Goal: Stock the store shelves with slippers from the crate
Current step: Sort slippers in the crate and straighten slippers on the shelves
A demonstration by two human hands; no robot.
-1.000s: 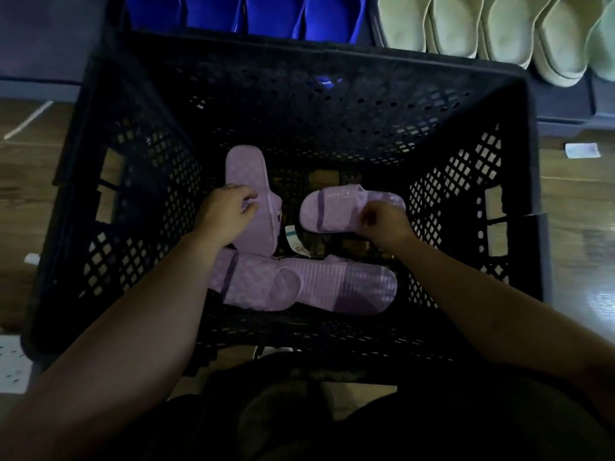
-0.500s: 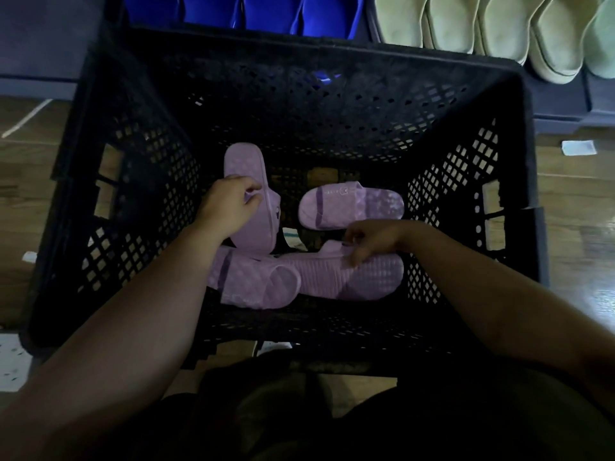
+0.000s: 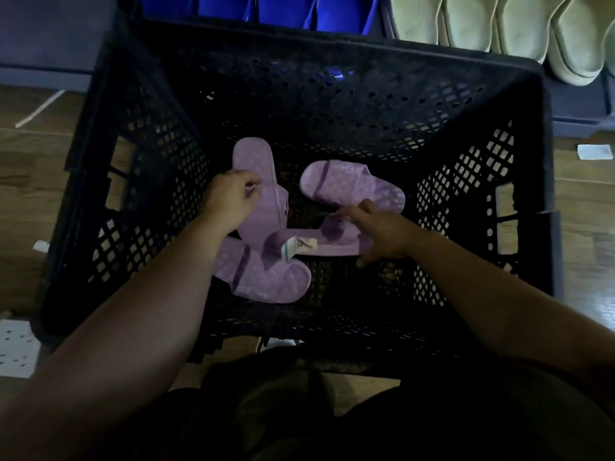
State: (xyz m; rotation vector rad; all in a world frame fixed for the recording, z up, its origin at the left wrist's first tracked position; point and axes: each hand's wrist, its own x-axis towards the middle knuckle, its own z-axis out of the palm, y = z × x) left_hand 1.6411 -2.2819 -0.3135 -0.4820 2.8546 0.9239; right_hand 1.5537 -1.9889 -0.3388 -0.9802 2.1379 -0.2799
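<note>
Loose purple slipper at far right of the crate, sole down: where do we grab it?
Probably the strap, from above. The far-right slipper lies sole down with its strap arched up at the left end, easy to hook or pinch; the crate walls bar a side approach. The right hand, nearest, grips the tagged slipper.

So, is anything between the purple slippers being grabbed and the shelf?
The black crate's far wall does: the left hand's purple slipper and the right hand's tagged slipper lie deep inside and must rise over it. Beyond, blue slippers and pale slippers already line the visible shelf.
</note>
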